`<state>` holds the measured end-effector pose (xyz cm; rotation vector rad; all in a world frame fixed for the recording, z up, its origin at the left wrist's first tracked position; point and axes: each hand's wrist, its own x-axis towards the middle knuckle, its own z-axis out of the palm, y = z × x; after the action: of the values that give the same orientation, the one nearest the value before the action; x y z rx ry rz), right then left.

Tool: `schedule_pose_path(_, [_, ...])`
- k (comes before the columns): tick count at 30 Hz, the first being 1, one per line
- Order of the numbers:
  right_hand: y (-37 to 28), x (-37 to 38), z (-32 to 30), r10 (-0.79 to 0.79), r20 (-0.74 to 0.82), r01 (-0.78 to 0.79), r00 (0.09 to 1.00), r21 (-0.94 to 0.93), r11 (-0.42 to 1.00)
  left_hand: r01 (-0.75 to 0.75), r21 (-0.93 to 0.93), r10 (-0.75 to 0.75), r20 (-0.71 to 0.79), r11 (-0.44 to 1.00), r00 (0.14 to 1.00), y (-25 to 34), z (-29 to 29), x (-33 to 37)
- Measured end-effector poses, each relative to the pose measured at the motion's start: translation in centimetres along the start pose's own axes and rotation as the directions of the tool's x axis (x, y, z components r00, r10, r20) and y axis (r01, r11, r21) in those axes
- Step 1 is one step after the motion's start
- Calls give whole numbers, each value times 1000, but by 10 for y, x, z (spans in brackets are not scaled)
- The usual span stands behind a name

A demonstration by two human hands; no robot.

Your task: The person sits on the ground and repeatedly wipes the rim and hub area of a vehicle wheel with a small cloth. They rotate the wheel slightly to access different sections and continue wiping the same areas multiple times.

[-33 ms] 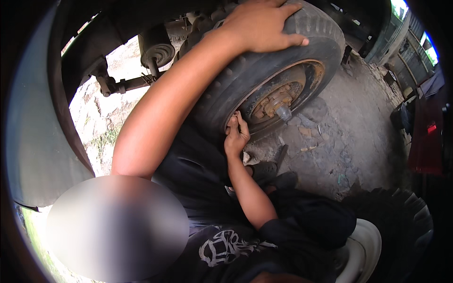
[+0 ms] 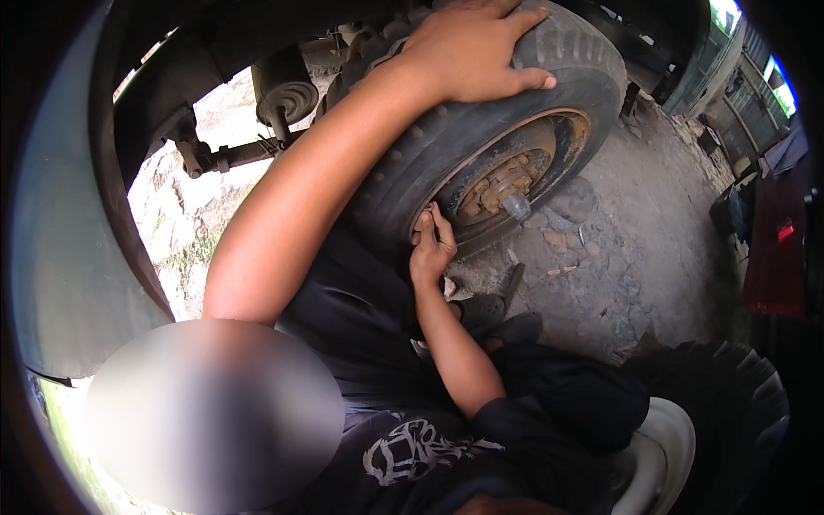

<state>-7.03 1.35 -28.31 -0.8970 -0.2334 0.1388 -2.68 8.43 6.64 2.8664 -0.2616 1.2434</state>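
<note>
In front of me is a large worn black truck tyre (image 2: 592, 90) on a rusty steel rim (image 2: 577, 133), with a grey hub end (image 2: 516, 205) sticking out of its middle. My left hand (image 2: 472, 56) lies over the tread at the top, its fingers spread and its thumb along the tyre's shoulder. At the lower left edge of the rim, beside the sidewall, my right hand (image 2: 433, 245) is pinched, thumb against forefinger. What sits between those fingertips, if anything, is too small to make out.
Dark chassis parts and a round cylinder (image 2: 290, 96) hang at the upper left. Another wheel with a white rim (image 2: 674, 446) lies at the lower right. Bits of debris are scattered over the concrete floor (image 2: 635, 249). A dark red panel (image 2: 775, 249) stands at the far right.
My left thumb has shifted slightly left and down on the tyre. My right hand keeps its pinch at the rim edge.
</note>
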Motion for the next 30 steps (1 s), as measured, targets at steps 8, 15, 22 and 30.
schedule_pose_path(8, [7,8,8,-89,3,89,996,35,995,-40,10,41,-43,999,998,-2,-12,-27])
schedule_pose_path(15, [-13,0,15,-32,-17,33,999,59,998,-1,-11,1,-10,1000,1000,10,-23,-28])
schedule_pose_path(22, [60,13,-40,-66,16,67,998,-38,997,-3,56,5,-44,998,999,2,-10,-22])
schedule_pose_path(30, [59,16,-46,54,19,-51,998,-127,991,-14,97,18,-48,995,999,0,-13,-26])
